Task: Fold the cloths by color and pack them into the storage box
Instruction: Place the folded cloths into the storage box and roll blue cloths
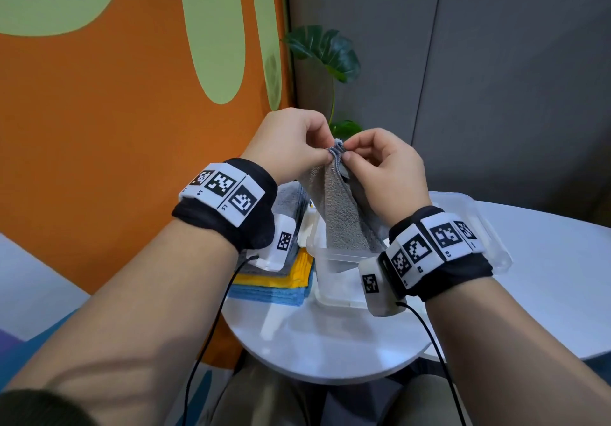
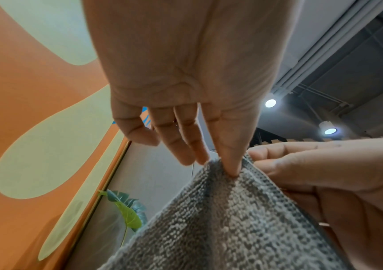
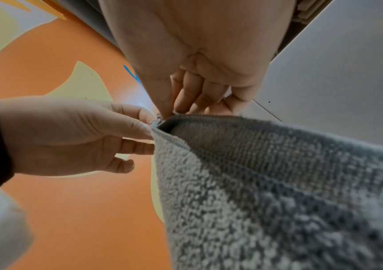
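A grey terry cloth (image 1: 337, 207) hangs in the air above the clear plastic storage box (image 1: 334, 260). Its lower end drops inside the box. Both hands meet at the cloth's top corners. My left hand (image 1: 325, 152) pinches the bunched hem from the left, thumb and forefinger together. My right hand (image 1: 347, 154) pinches the same hem from the right. In the left wrist view the left hand (image 2: 232, 169) presses a thumb into the grey cloth (image 2: 232, 228). In the right wrist view the right hand (image 3: 169, 115) nips the edge of the cloth (image 3: 278, 182).
A stack of folded cloths (image 1: 284, 280), grey over yellow over blue, lies left of the box on the round white table (image 1: 330, 343). An orange and green wall (image 1: 132, 111) stands close on the left. A potted plant (image 1: 330, 58) is behind the table.
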`<action>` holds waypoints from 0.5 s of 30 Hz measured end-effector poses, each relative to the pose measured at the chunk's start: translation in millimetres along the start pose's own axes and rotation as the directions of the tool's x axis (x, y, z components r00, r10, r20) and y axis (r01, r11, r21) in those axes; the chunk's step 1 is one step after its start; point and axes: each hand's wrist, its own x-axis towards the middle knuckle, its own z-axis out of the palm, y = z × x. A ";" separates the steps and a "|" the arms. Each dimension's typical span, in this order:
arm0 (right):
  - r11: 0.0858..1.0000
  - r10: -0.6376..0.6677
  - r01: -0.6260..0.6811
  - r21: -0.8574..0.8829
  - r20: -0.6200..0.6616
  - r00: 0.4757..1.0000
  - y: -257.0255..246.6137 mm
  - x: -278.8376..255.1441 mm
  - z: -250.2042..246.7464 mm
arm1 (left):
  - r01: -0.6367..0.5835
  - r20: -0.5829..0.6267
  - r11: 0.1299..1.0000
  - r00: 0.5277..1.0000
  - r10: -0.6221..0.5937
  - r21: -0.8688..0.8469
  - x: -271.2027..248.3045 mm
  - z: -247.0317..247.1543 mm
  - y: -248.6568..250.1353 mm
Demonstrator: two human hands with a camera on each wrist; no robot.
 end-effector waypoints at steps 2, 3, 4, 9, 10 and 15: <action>1.000 -0.017 0.017 0.002 0.016 1.000 -0.6 0.5 -0.7 | -0.042 0.008 0.999 0.999 0.042 0.006 1.6 0.2 -2.1; 1.000 -0.019 0.019 0.012 0.023 1.000 -0.3 1.2 -1.2 | -0.050 0.033 0.998 0.998 0.051 -0.034 1.6 0.1 -2.4; 1.000 -0.017 0.016 0.026 0.031 0.999 0.0 2.0 -1.6 | -0.054 0.057 0.996 0.997 0.058 -0.074 1.9 0.2 -3.0; 1.000 0.000 -0.001 0.014 0.079 0.997 3.5 1.1 -5.7 | -0.073 0.001 0.987 0.997 0.073 -0.144 5.7 -2.6 -9.0; 1.000 0.008 -0.006 -0.020 0.092 0.996 5.4 -0.1 -6.8 | -0.071 -0.017 0.984 0.997 0.069 -0.162 7.1 -4.4 -10.9; 0.973 0.091 -0.044 -0.226 0.199 0.976 13.5 -5.3 -9.0 | -0.085 -0.028 0.975 0.996 0.081 -0.205 13.3 -15.8 -19.0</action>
